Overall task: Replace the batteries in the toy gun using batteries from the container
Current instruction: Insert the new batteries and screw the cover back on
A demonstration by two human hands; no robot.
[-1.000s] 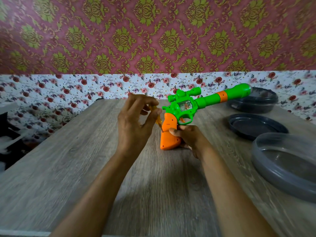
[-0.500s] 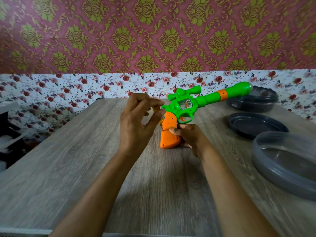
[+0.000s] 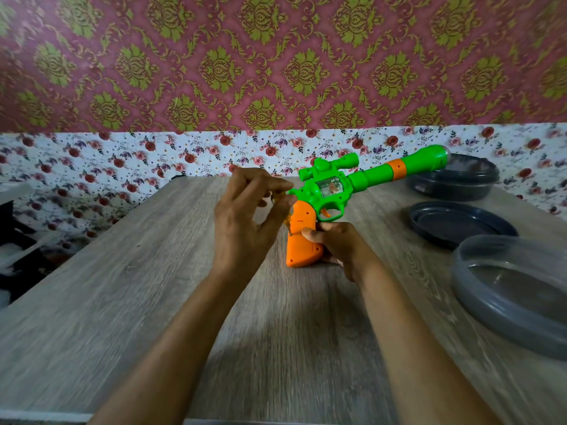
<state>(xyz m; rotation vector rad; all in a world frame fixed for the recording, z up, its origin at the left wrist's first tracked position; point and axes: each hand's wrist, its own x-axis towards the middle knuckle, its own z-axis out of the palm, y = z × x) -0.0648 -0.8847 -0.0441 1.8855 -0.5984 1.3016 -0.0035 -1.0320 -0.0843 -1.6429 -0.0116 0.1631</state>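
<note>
The toy gun (image 3: 346, 188) has a green body and barrel and an orange grip, and stands with the grip's butt on the wooden table (image 3: 122, 302). My right hand (image 3: 340, 246) is closed around the grip from the right. My left hand (image 3: 245, 222) pinches a small yellow screwdriver (image 3: 279, 200) between thumb and fingertips. The screwdriver's tip points down against the grip's left side. No batteries are visible.
A dark round container (image 3: 454, 187) stands at the back right, its contents hidden. A dark lid (image 3: 460, 223) lies in front of it. A larger translucent grey lid (image 3: 506, 289) lies at the right edge. The patterned wall is just behind the table.
The fingers of my left hand have shifted around the screwdriver, as in a twist. The gun and my right hand have stayed in place.
</note>
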